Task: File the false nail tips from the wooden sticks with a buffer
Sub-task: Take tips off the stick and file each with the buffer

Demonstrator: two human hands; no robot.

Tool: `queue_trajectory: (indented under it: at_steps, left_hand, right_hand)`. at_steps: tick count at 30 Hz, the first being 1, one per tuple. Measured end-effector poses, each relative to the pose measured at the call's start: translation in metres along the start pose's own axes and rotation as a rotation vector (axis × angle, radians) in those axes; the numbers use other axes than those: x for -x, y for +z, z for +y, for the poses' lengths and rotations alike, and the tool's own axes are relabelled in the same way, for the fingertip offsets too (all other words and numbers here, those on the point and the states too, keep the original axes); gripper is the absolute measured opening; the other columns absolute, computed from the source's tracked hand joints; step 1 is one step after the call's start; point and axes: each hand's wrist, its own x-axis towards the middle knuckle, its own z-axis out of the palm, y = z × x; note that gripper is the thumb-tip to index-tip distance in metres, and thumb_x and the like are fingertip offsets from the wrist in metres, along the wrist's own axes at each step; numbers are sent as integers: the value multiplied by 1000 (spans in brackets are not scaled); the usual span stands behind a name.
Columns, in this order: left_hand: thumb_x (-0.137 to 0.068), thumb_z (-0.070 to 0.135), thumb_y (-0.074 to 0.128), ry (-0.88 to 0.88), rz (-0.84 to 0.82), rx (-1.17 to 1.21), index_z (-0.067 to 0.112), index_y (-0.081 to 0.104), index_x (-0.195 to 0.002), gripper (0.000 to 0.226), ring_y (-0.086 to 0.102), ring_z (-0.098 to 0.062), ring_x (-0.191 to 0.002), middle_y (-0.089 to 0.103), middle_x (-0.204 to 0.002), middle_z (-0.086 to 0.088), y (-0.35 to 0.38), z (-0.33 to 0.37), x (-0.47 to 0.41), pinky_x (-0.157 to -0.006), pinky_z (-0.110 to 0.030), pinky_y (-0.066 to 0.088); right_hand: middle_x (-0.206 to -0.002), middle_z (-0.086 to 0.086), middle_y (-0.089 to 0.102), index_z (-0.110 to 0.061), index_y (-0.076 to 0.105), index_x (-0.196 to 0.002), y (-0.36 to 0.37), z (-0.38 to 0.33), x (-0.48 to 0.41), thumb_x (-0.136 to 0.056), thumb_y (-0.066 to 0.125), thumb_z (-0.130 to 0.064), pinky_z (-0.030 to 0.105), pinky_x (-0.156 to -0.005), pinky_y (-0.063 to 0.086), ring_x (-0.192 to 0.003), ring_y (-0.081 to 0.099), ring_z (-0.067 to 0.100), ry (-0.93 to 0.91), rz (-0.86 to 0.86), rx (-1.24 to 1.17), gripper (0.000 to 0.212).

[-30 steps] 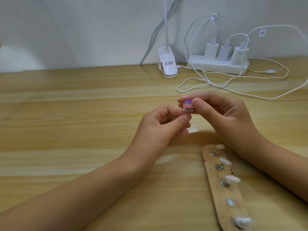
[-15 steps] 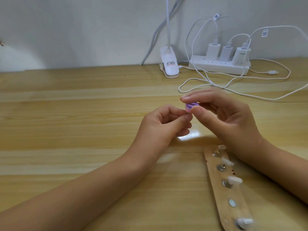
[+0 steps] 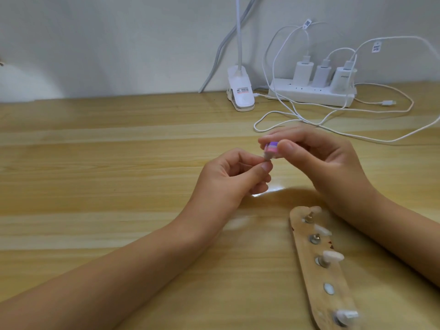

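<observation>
Filing judged in hand; nail tip pinched by left hand, buffer by right hand; short light strokes called for.

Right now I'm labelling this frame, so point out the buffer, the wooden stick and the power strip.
buffer (image 3: pixel 342 148), head view, its pink and purple end.
wooden stick (image 3: pixel 306 256), head view, bare wood near its left edge.
power strip (image 3: pixel 316 96), head view, its white front side.

A single head-worn wide-angle view looks forward and down across the wooden surface toward the wall, close above both forearms.
</observation>
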Motion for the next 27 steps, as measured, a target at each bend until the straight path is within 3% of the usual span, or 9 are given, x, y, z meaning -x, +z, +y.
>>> queue_trajectory:
  at_steps: [3,10,14,18,23,27]
  left_hand:
    - [-85,7,70,2,-1,2,16,69,-78,12,63,-8,-62,68,-68,4,0,0,0,-65,-20,55]
    - [-85,9,71,-6,-2,-8,20,70,-74,17,64,-9,-64,68,-68,4,0,0,-1,-64,-19,53]
    - [-86,8,70,-1,-6,-6,17,70,-77,12,63,-8,-63,68,-68,4,-1,0,-1,-64,-18,53]
    - [-86,8,70,-3,-6,-6,18,70,-77,13,64,-8,-64,69,-69,4,-1,-1,-1,-64,-19,53]
    - [-86,8,70,-5,-13,-22,16,68,-77,12,63,-7,-63,68,-67,5,-1,0,-1,-64,-19,53]
    - [-86,8,70,-10,-11,-26,14,67,-78,10,62,-8,-60,68,-66,3,-1,0,0,-64,-19,53]
  right_hand:
    - [-103,4,73,-6,72,-88,-3,4,-4,-88,64,-20,27,-83,55,-93,67,14,97,36,-9,17]
    - [-92,-5,74,-4,70,-97,-3,6,0,-93,64,-23,27,-84,53,-88,67,14,24,53,15,21]
    - [-90,3,74,-11,72,-94,-2,5,-1,-93,65,-27,32,-84,56,-86,68,16,32,65,11,18]
    - [-86,4,73,-5,70,-96,0,4,-1,-90,62,-26,30,-80,57,-87,70,15,13,89,-67,23]
    - [-86,11,72,-5,69,-98,0,5,-1,-93,64,-24,34,-81,57,-82,68,20,4,76,2,21]
    - [-86,6,72,-7,70,-93,-1,6,-2,-91,62,-24,31,-80,56,-87,69,21,27,41,20,19]
